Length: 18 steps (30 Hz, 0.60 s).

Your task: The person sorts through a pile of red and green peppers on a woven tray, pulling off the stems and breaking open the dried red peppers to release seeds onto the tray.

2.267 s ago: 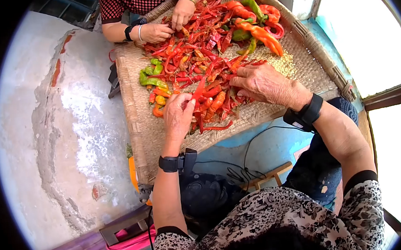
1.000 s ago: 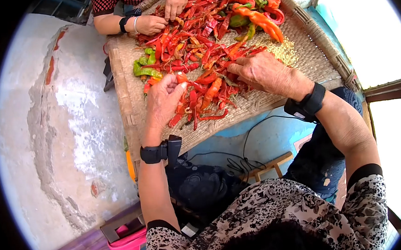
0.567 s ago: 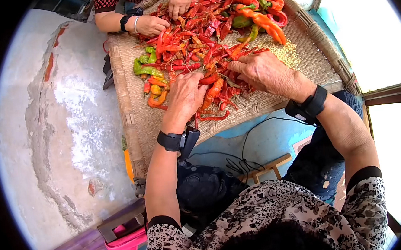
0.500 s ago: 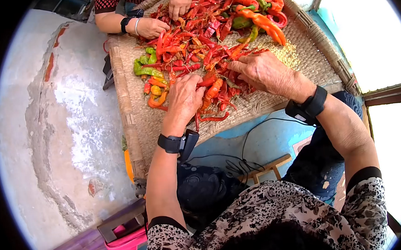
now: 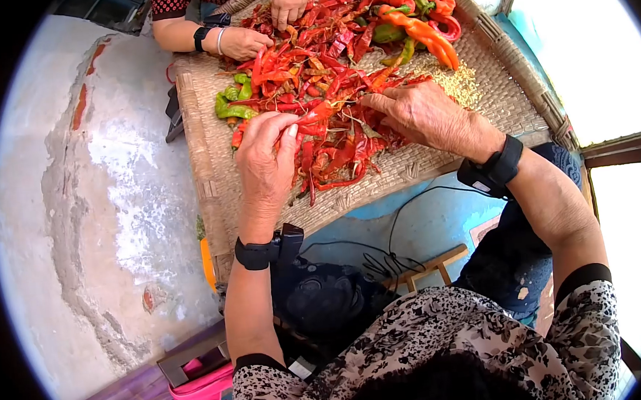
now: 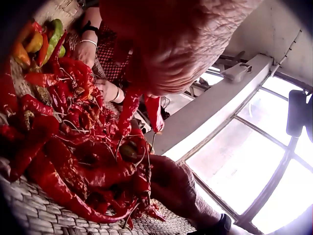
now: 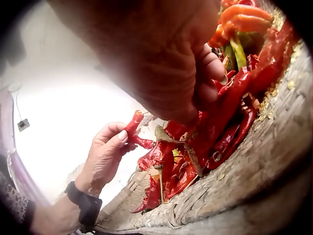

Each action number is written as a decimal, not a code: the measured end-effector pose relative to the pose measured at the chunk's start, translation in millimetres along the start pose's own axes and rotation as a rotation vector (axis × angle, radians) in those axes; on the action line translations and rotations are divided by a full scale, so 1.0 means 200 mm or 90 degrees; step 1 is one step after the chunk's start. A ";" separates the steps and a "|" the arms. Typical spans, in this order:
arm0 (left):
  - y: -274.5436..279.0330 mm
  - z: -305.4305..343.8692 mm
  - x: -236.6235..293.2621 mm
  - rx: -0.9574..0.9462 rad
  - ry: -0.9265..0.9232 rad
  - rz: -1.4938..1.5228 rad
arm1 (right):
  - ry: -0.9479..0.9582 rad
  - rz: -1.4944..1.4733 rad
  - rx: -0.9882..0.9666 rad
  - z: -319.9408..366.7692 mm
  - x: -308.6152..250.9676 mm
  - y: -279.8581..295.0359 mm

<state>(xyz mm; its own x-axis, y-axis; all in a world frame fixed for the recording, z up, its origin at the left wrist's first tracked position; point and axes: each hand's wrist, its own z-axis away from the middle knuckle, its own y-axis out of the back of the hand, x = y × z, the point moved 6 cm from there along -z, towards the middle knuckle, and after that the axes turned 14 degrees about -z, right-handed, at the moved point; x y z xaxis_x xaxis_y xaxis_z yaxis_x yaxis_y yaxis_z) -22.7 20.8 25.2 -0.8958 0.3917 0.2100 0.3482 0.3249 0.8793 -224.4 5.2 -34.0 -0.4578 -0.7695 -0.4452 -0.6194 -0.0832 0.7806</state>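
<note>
Red chillies (image 7: 134,123) pinched in left hand (image 5: 264,163), right hand (image 5: 431,118) curled over the pile (image 5: 312,78), its hold unclear.

1. You can read no text, brand, number or sign in any of the three views.
2. On the black device (image 5: 488,176) strapped at your right wrist, the head view gives you a small pale mark, too small to make out.
3. Beside your left sleeve (image 5: 263,388), you see a small white patch (image 5: 300,368); you cannot tell whether it bears print.
4. On your left wrist's black device (image 7: 90,209), the right wrist view shows you nothing legible.
</note>
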 end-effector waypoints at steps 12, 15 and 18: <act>-0.06 0.05 -0.14 0.092 0.149 0.062 | -0.024 0.014 -0.042 0.01 -0.01 0.00; 0.00 0.01 -0.21 0.141 0.189 0.094 | -0.028 0.035 -0.051 0.00 -0.02 0.00; 0.06 -0.10 -0.29 0.150 0.201 0.087 | -0.017 0.027 -0.065 0.01 -0.01 -0.01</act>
<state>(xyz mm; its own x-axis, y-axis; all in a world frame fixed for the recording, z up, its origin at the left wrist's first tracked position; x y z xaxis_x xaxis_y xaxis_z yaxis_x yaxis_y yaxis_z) 28.2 -15.3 32.5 -0.8650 0.1735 0.4708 0.4904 0.4909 0.7201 -222.1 8.2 -35.6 -0.5007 -0.7563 -0.4210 -0.5312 -0.1155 0.8393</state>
